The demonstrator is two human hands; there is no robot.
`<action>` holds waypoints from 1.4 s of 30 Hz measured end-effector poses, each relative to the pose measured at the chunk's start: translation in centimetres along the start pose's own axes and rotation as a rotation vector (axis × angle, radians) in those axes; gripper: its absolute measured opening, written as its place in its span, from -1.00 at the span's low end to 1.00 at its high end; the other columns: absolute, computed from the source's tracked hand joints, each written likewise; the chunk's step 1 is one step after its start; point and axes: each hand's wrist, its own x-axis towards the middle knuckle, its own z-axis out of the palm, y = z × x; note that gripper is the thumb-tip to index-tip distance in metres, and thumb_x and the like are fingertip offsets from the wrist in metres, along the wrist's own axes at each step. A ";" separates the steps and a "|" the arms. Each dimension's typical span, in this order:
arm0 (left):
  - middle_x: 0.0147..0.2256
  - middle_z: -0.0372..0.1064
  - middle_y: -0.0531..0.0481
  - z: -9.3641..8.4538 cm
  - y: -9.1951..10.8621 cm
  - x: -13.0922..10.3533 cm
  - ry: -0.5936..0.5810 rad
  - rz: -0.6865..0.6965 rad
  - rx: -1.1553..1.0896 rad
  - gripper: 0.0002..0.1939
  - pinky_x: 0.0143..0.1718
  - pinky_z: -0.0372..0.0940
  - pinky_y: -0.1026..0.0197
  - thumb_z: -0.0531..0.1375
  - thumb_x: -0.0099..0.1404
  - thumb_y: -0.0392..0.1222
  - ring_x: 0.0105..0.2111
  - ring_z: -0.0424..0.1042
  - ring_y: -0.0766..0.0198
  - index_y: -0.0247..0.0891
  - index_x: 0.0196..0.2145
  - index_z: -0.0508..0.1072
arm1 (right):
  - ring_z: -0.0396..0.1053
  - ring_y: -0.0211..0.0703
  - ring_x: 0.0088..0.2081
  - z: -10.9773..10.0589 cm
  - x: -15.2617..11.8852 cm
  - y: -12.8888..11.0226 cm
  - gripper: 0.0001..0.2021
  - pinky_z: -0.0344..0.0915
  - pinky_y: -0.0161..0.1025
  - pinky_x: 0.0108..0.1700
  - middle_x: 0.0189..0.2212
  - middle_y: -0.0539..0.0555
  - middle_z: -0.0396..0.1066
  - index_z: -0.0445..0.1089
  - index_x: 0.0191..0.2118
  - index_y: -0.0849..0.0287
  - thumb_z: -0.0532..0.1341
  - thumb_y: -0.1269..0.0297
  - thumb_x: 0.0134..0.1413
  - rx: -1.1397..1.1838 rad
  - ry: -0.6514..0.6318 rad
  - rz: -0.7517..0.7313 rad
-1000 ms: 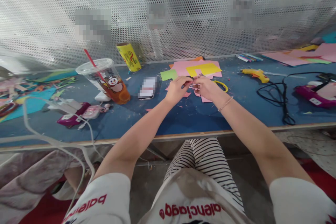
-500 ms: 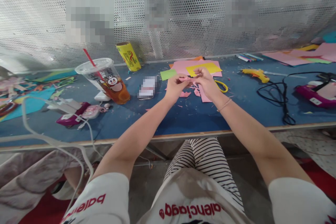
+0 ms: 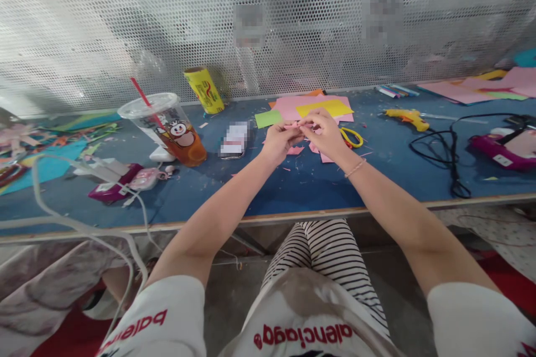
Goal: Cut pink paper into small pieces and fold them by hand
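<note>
Above the blue table, my left hand (image 3: 280, 139) and my right hand (image 3: 324, 131) meet, pinching a small piece of pink paper (image 3: 295, 124) between their fingertips. Fingers cover much of the piece, so its shape cannot be made out. Beneath and around the hands lie pink paper scraps (image 3: 295, 150). Just right of my right hand rest scissors with yellow handles (image 3: 352, 137), partly hidden by it. Behind the hands are a yellow sheet (image 3: 330, 106), pink sheets (image 3: 288, 105) and a green piece of paper (image 3: 268, 118).
A plastic cup of iced drink (image 3: 184, 136) with a red straw stands left, near a phone (image 3: 235, 139) and a yellow tube (image 3: 205, 90). Purple power strips (image 3: 115, 187) with cables lie at both sides. A yellow glue gun (image 3: 407, 119) rests right. A perforated metal screen (image 3: 293, 22) rises behind.
My right hand's fingers have come down and closed in toward my left fingertips around the pink paper. The things on the table stay where they were.
</note>
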 end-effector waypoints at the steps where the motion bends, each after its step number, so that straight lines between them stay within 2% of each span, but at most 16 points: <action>1: -0.47 0.45 0.03 0.1 0.0 -0.1 0.002 -0.008 -0.018 -0.82 -0.28 0.39 0.27 0.29 -0.02 -0.34 -0.46 0.47 0.40 -0.33 -0.42 0.38 | 0.28 -0.17 -0.22 0.1 0.0 0.1 -0.95 0.29 -0.17 -0.22 -0.30 0.06 0.27 0.39 -0.37 0.13 0.19 0.35 -0.01 -0.006 0.003 0.010; 6: -0.53 0.41 0.08 0.3 -0.1 -0.1 0.016 -0.007 -0.043 -0.78 -0.30 0.38 0.30 0.31 -0.08 -0.36 -0.50 0.46 0.42 -0.35 -0.44 0.36 | 0.27 -0.19 -0.26 0.2 0.1 0.5 -0.97 0.29 -0.17 -0.23 -0.32 0.06 0.24 0.36 -0.41 0.16 0.19 0.35 0.00 -0.037 0.001 -0.001; 16: -0.49 0.44 0.04 0.3 0.0 -0.2 -0.011 0.025 0.045 -0.79 -0.24 0.39 0.24 0.31 -0.05 -0.33 -0.45 0.48 0.37 -0.36 -0.42 0.38 | 0.24 -0.18 -0.23 -0.1 0.3 1.3 -0.95 0.28 -0.16 -0.19 -0.30 0.07 0.19 0.28 -0.38 0.15 0.11 0.35 0.10 -0.099 -0.092 -0.050; 22: -0.51 0.43 0.05 0.3 -0.3 -0.2 0.013 0.058 0.065 -0.79 -0.22 0.40 0.21 0.33 -0.08 -0.31 -0.45 0.48 0.37 -0.36 -0.44 0.40 | 0.23 -0.14 -0.19 0.3 0.2 1.7 -0.92 0.23 -0.10 -0.09 -0.29 0.09 0.18 0.22 -0.38 0.14 0.05 0.35 0.14 -0.170 -0.094 -0.084; 27: -0.53 0.42 0.06 0.3 -0.7 0.0 0.030 0.086 0.092 -0.79 -0.21 0.40 0.20 0.33 -0.07 -0.28 -0.47 0.47 0.38 -0.36 -0.43 0.42 | 0.23 -0.11 -0.16 0.4 -0.1 1.7 -0.91 0.23 -0.06 -0.07 -0.27 0.11 0.17 0.19 -0.38 0.13 0.02 0.35 0.16 -0.217 -0.097 -0.042; 33: -0.50 0.45 0.02 0.3 -0.6 0.0 0.031 0.074 0.064 -0.76 -0.22 0.40 0.15 0.34 -0.07 -0.23 -0.44 0.49 0.31 -0.34 -0.41 0.42 | 0.23 -0.09 -0.19 0.7 0.1 1.7 -0.91 0.24 -0.06 -0.10 -0.33 0.10 0.19 0.17 -0.43 0.13 0.09 0.33 0.08 -0.179 -0.030 0.039; 37: -0.49 0.45 0.00 0.3 -0.5 0.0 0.041 0.062 0.054 -0.77 -0.22 0.41 0.12 0.34 -0.05 -0.20 -0.43 0.50 0.28 -0.34 -0.44 0.40 | 0.26 -0.14 -0.27 0.7 0.3 1.5 -0.93 0.26 -0.09 -0.15 -0.37 0.06 0.23 0.18 -0.42 0.14 0.13 0.37 -0.01 -0.052 -0.005 0.199; 40: -0.48 0.46 0.00 0.3 -0.3 0.0 0.049 0.069 0.056 -0.78 -0.21 0.40 0.14 0.33 -0.03 -0.22 -0.42 0.50 0.30 -0.34 -0.44 0.40 | 0.29 -0.18 -0.29 0.6 0.5 1.4 -0.93 0.27 -0.12 -0.17 -0.35 0.05 0.29 0.22 -0.37 0.14 0.13 0.37 -0.05 0.113 -0.042 0.299; 42: -0.48 0.45 0.01 0.3 -0.3 -0.1 0.056 0.075 0.064 -0.80 -0.20 0.40 0.14 0.32 -0.02 -0.22 -0.42 0.49 0.31 -0.34 -0.44 0.40 | 0.31 -0.19 -0.29 0.5 0.4 1.3 -0.91 0.27 -0.14 -0.17 -0.35 0.05 0.34 0.26 -0.34 0.16 0.13 0.37 -0.06 0.196 -0.079 0.313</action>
